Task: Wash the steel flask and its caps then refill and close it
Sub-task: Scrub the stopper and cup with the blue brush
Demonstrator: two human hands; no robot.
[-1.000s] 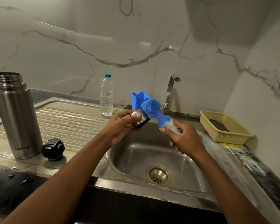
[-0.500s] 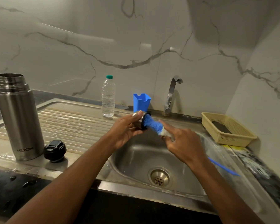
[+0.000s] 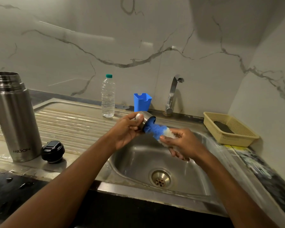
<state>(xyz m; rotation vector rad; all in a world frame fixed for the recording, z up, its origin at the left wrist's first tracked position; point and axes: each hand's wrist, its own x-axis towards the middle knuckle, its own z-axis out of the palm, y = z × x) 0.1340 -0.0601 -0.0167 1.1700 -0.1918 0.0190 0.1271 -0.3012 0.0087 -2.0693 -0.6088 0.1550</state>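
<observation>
Over the sink basin (image 3: 135,155) my left hand (image 3: 127,130) grips the steel outer cap (image 3: 146,120), its open mouth turned right. A blue and white bottle brush (image 3: 158,130) has its blue tip pushed into that mouth. My right hand (image 3: 183,145) holds the brush by its white bristles and stem; the handle is hidden behind the hand. The open steel flask (image 3: 15,117) stands upright at the left on the draining board. The black inner cap (image 3: 52,151) lies beside the flask's base.
A plastic water bottle (image 3: 108,96) and a blue holder (image 3: 142,102) stand at the back of the draining board (image 3: 76,122). The tap (image 3: 172,94) rises behind the basin. A yellow basket (image 3: 229,129) with a dark pad sits at the right. The drain (image 3: 160,178) is open.
The brush went from outside the steel cap into its mouth. My right hand shifted its hold closer to the bristles, and both hands stayed over the basin.
</observation>
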